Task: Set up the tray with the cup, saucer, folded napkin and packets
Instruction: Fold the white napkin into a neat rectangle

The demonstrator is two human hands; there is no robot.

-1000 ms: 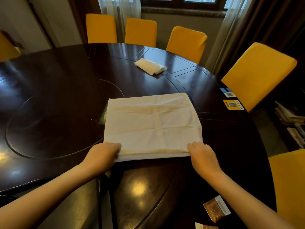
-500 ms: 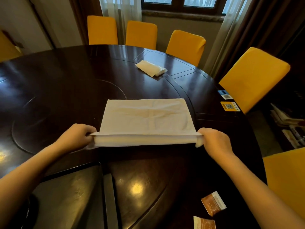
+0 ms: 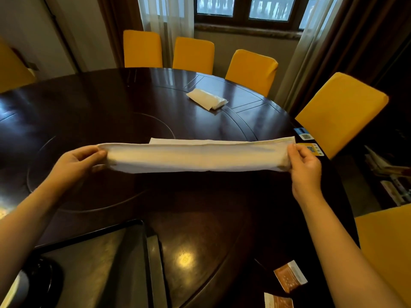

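A cream cloth napkin (image 3: 195, 157) is stretched as a long folded band above the dark round table (image 3: 133, 103). My left hand (image 3: 76, 163) pinches its left end and my right hand (image 3: 304, 165) pinches its right end. A dark tray (image 3: 95, 258) lies at the near left edge of the table, partly cut off by the frame. Two brown and white packets (image 3: 290, 276) (image 3: 278, 301) lie at the near right. A dark round object (image 3: 42, 278) at the bottom left is hard to make out.
A white tissue pack (image 3: 206, 99) lies on the far side of the table. Stickers (image 3: 311, 148) sit at the right rim. Yellow chairs (image 3: 340, 107) stand around the far and right sides, with one at the near right.
Both hands lifted the napkin's near edge off the table and carried it away from me and upward. The napkin went from lying flat to a narrow raised band.
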